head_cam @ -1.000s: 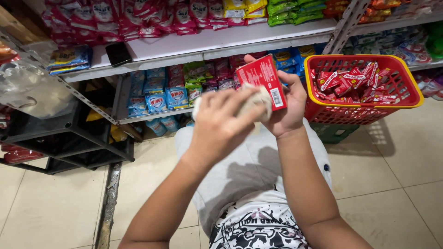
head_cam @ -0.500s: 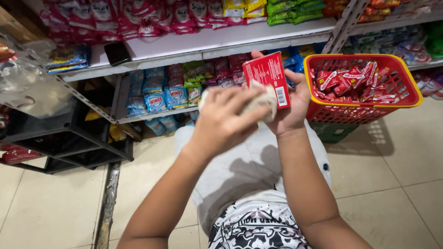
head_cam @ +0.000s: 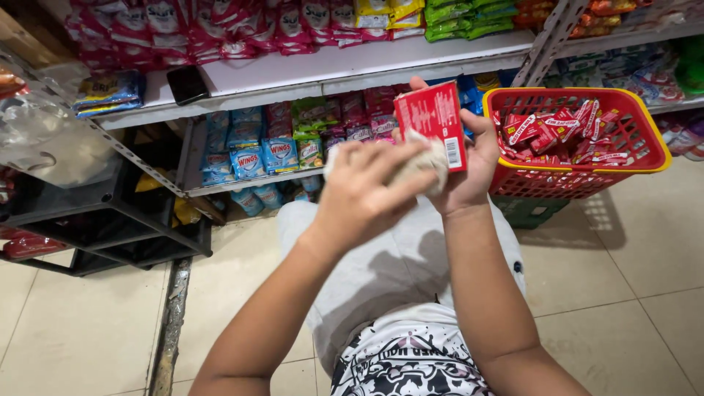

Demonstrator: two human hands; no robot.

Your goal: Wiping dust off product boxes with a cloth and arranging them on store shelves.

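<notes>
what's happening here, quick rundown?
A person crouched in a shop aisle holds a small red box up in the right hand. The left hand presses a pale cloth against the lower part of the box, as if wiping it. Just to the right, a red basket on the floor holds many similar red packs. A dark phone lies on the white shelf above, with rows of sachets around.

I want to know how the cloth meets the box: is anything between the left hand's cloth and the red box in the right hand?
Nothing visible. The left hand presses the pale cloth straight against the red box, which the right hand holds upright.
</notes>
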